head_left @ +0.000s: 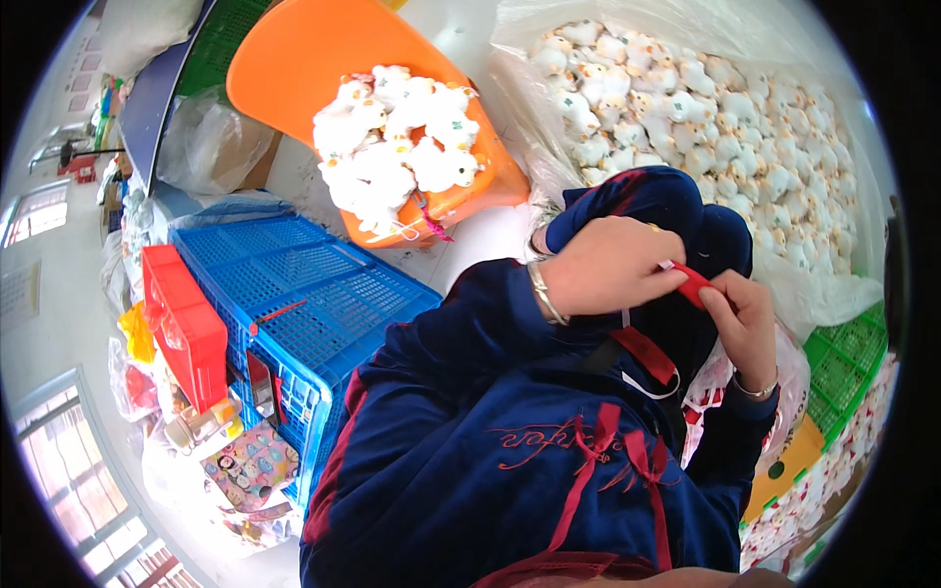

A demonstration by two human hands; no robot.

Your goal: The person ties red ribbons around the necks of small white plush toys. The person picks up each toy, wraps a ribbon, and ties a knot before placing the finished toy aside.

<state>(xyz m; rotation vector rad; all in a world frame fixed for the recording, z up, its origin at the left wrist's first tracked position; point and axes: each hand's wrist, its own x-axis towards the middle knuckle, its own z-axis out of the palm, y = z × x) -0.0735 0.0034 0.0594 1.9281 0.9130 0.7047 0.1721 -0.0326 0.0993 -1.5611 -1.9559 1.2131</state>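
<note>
Above my lap, my left hand (613, 267) and my right hand (747, 323) pinch a small red fabric piece (692, 285) from opposite ends. A tiny white bit shows at its left end, by my left fingertips. Just below, a red strip (647, 355) with a white cord lies against my dark blue clothing. Small white plush toys (377, 147) with orange parts are heaped on an orange chair (294, 59) ahead to the left. A pink ribbon or thread hangs at the front of that heap.
A large clear plastic bag (520, 93) full of similar plush toys stands ahead right. To my left is an upturned blue crate (294, 265), with a red pair of scissors or similar tool (279, 316) on it and a red box (186, 328) beside it. A green crate (848, 372) sits at right.
</note>
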